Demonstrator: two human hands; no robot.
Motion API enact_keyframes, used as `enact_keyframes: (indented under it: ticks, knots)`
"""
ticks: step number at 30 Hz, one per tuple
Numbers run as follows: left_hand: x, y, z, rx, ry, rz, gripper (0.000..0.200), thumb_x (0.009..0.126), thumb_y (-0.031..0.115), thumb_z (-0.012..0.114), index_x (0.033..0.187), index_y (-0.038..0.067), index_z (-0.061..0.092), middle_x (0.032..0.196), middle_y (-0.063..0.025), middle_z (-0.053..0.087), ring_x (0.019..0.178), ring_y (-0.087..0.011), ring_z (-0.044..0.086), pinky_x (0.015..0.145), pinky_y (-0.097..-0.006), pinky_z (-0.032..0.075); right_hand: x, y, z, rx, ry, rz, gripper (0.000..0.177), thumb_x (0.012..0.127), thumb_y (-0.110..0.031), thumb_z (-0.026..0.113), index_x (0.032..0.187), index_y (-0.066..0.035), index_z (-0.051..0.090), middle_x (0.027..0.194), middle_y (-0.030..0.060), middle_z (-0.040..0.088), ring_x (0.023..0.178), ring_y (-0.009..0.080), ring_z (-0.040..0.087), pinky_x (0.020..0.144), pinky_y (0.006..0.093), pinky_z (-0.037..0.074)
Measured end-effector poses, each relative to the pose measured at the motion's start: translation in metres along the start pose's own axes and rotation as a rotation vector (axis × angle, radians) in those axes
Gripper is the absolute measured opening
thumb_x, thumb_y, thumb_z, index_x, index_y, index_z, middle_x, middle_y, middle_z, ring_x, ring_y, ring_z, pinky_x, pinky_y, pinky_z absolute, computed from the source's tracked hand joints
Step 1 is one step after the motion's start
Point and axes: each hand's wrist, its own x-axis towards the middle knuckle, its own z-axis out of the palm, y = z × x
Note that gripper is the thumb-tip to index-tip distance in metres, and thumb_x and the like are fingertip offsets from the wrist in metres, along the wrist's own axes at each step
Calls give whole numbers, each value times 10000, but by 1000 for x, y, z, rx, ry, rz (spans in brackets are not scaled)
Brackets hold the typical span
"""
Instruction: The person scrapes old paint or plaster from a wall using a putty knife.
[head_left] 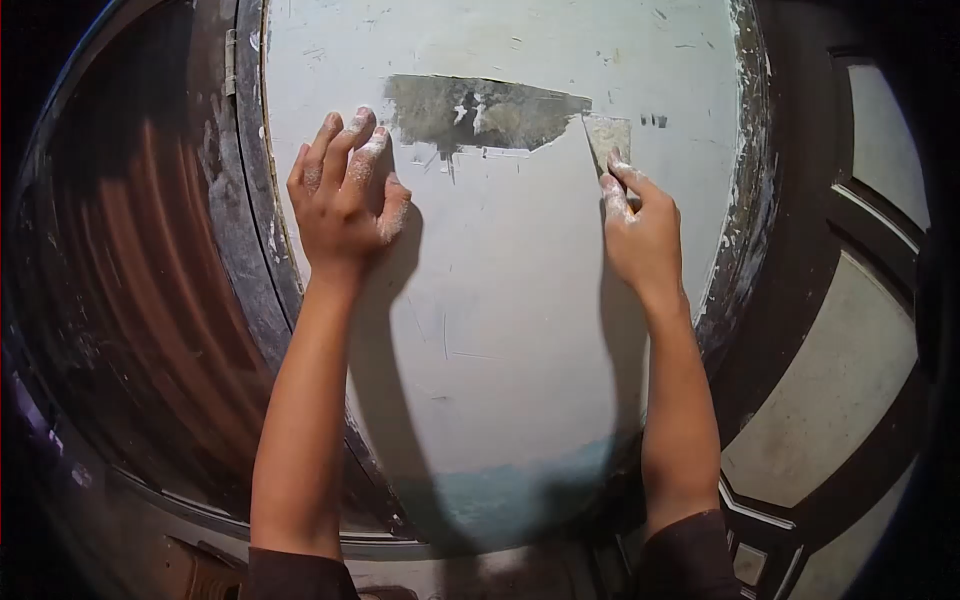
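A pale upright panel fills the middle of the view. Across its upper part runs a grey patch with ragged edges, where the white surface layer is gone and a few white flecks remain. My right hand pinches a putty knife; its wide blade, smeared with pale material, is against the panel at the patch's right end. Below and left of the patch, my left hand has its fingers apart, seemingly resting on the panel and holding nothing. White powder coats the fingertips of both hands.
A worn dark frame with a hinge borders the panel on the left. Chipped dark trim edges it on the right. Farther right stands a dark door with pale insets. Brown folded material shows at the left.
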Motion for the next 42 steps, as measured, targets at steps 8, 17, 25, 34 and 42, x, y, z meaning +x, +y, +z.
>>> enact_keyframes:
  ticks: [8,17,25,34,42]
  knots:
    - [-3,-5,7,-3,13,-15,474,762,235,706,1233,189,734,1448,12,641,1433,-254,518,1195,-469,326,-1,-3,-1,-7,2,-2,324,1019,-144,618,1261,56,695,1109,293,740,1045,435,724,923,419,543]
    - [-3,-7,8,-12,21,5,479,773,245,698,1248,191,725,1444,5,638,1433,-257,515,1194,-469,321,-2,-4,-5,-5,0,10,320,1034,-158,607,1265,44,698,1153,291,734,1085,446,710,955,439,537]
    - [-4,-8,8,-13,11,4,484,765,235,700,1246,190,728,1458,8,631,1435,-261,515,1200,-477,313,-2,-11,-6,-52,19,-43,346,1032,-140,590,1306,56,669,1208,293,721,1157,444,689,997,448,527]
    - [0,-4,3,9,-3,11,492,786,159,697,1276,129,720,1448,-43,647,1424,-311,531,1157,-460,380,0,-13,-3,13,28,-5,361,1030,-145,598,1325,53,664,1264,290,706,1195,421,682,1026,430,519]
    - [-2,-5,5,-15,22,-4,480,759,249,706,1235,194,733,1446,9,642,1433,-249,516,1194,-466,324,11,-20,-5,-52,-44,99,366,1034,-160,594,1330,44,666,1261,279,713,1210,407,682,1051,432,510]
